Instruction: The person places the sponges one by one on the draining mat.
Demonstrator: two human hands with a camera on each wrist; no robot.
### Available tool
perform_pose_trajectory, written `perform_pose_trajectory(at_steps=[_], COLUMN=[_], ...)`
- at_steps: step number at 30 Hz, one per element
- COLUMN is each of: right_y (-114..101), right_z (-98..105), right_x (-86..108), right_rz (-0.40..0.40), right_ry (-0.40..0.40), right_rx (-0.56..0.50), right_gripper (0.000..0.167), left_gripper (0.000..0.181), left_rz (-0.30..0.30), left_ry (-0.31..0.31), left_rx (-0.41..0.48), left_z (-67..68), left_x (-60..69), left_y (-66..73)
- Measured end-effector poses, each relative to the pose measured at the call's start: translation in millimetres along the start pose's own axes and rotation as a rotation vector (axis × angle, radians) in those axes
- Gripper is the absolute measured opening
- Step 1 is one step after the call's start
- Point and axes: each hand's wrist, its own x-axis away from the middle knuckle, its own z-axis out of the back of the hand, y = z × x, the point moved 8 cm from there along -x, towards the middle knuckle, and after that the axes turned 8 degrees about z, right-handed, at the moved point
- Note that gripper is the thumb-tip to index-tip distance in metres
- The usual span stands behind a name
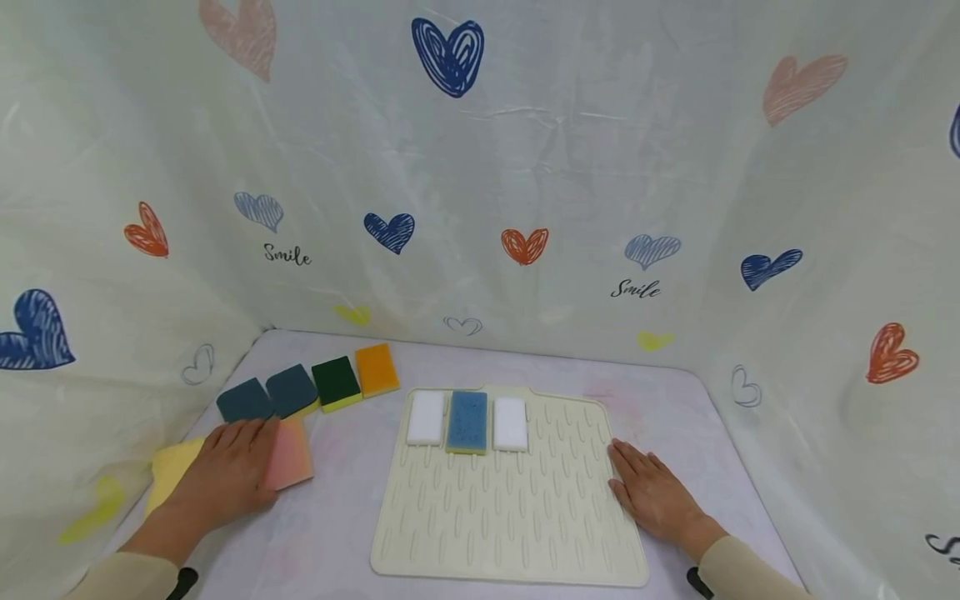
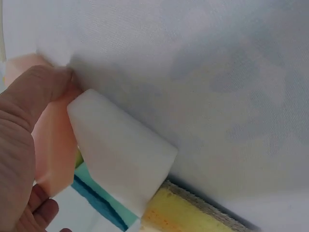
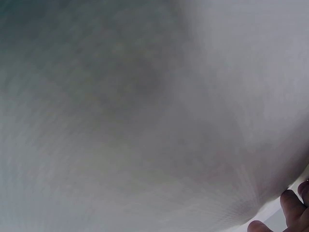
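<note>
My left hand (image 1: 232, 467) is at the table's left side, thumb and fingers on opposite sides of a pink sponge (image 1: 291, 457). The left wrist view shows the grip: the thumb presses one side of the pink sponge (image 2: 55, 140), fingers behind it. Beside it sit a white sponge (image 2: 120, 150) and a yellow sponge with a grey scouring layer (image 2: 188, 212). My right hand (image 1: 660, 500) lies with extended fingers at the right edge of a cream ridged mat (image 1: 510, 517). On the mat's top-left part are a blue sponge (image 1: 468, 421) between two white sponges (image 1: 426, 417).
Behind the left hand, an orange sponge (image 1: 377, 369), a dark green sponge (image 1: 336, 381) and two dark blue-grey sponges (image 1: 292, 388) form a slanted row. A pale yellow piece (image 1: 174, 467) lies left of the hand. A heart-printed curtain (image 1: 570, 167) surrounds the table.
</note>
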Motion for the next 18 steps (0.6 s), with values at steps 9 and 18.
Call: perform_pose_trajectory(at_steps=[9, 18], right_y=[0, 1], right_z=[-2, -3], right_x=[1.1, -0.2], right_rz=[-0.001, 0.003], right_ry=[0.012, 0.025], right_rx=[0.001, 0.016], right_gripper=[0.061, 0.061], left_gripper=[0.095, 0.09], left_rz=[-0.053, -0.118], left_ry=[0.135, 0.239], left_rx=[-0.008, 0.043], left_z=[8.0, 22.7], left_x=[-5.9, -16.0], left_y=[7.9, 18.7])
